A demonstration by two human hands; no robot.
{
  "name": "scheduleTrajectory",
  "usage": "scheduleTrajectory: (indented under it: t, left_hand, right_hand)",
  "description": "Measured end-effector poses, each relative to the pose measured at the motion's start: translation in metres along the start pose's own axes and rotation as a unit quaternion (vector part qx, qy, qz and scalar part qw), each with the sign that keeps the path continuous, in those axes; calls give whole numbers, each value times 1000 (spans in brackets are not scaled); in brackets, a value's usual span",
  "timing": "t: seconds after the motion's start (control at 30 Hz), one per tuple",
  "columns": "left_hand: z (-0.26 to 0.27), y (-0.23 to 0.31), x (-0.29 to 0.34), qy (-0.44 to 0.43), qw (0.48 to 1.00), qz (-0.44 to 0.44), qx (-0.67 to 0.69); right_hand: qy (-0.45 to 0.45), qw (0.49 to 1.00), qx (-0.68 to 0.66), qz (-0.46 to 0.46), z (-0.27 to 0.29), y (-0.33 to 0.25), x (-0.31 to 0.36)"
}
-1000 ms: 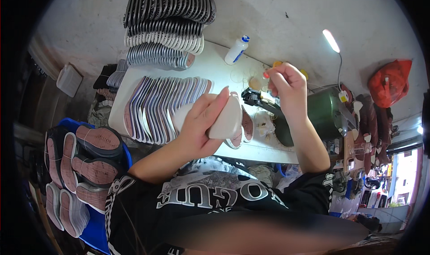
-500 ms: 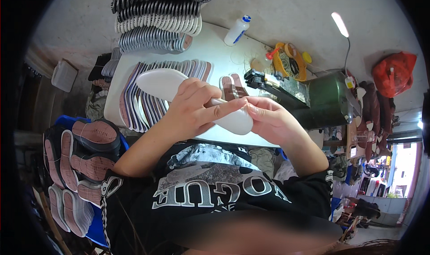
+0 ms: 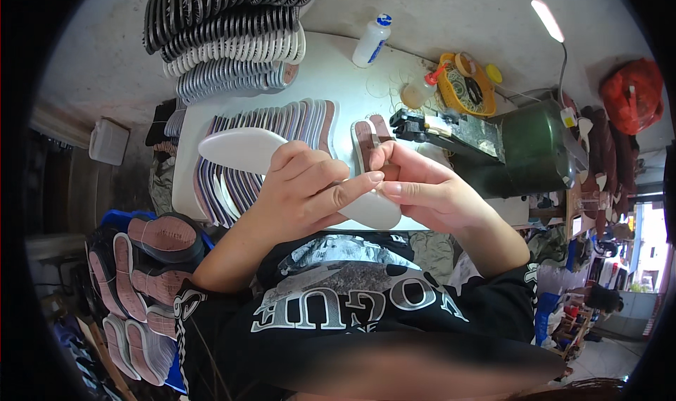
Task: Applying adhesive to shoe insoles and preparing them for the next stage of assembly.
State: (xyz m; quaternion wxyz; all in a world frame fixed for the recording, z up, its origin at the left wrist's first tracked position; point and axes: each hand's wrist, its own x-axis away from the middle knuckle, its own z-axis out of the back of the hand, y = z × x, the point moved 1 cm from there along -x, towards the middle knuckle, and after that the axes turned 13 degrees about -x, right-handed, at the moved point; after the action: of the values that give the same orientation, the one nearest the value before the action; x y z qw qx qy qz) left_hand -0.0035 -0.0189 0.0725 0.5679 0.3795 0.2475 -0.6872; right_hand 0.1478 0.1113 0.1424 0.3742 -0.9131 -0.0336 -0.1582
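My left hand (image 3: pixel 299 190) is closed around the middle of a long white shoe sole (image 3: pixel 239 149), held tilted above the table. One rounded end points to the far left; the other comes out below my fingers, towards my right hand. My left index finger reaches along it to my right fingertips. My right hand (image 3: pixel 422 188) has its thumb and fingers pinched together close above the sole's near end. Whatever lies between those fingertips is too small or hidden to make out. Behind the sole, a row of thin soles or insoles (image 3: pixel 299 130) stands packed on the white table (image 3: pixel 325 52).
Stacked black, white and grey soles (image 3: pixel 236 45) rise at the back left. A white bottle (image 3: pixel 372 43), a yellow basket (image 3: pixel 451 91) and a black device (image 3: pixel 443 128) lie behind and right, near a green drum (image 3: pixel 535 144). Pink-topped soles (image 3: pixel 167 237) fill a blue bin at left.
The view has shifted slightly. My right fingers have curled and lifted a little from the sole's edge, still meeting my left index fingertip. My left hand keeps its grip on the sole.
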Motion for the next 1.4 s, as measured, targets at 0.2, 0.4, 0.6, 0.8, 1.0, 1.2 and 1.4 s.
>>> scheduleTrajectory:
  t: [0.2,0.4,0.6,0.8,1.0,1.2,1.4]
  left_hand:
    - [-8,-1,9,27,998,-12,-58]
    - [-2,-1,-1,-22,998,55,16]
    - [14,-3,-12,-68,992,96,48]
    - [28,-20,3,-37,992,120,-5]
    - [35,-30,-4,362,786,257,431]
    - [22,-34,6,362,682,372,516]
    - [-7,-54,27,318,584,390,637]
  right_hand:
    - [10,996,-89,6,20,8,0]
    - [25,993,-108,30,20,8,1]
    - [5,995,-64,73,11,3,-7]
    - [-10,987,161,-10,-4,-37,-23]
    - [336,808,484,4,110,-133,-122]
    - [460,675,577,-22,198,-157,-188]
    - [326,763,550,98,241,-146,-225]
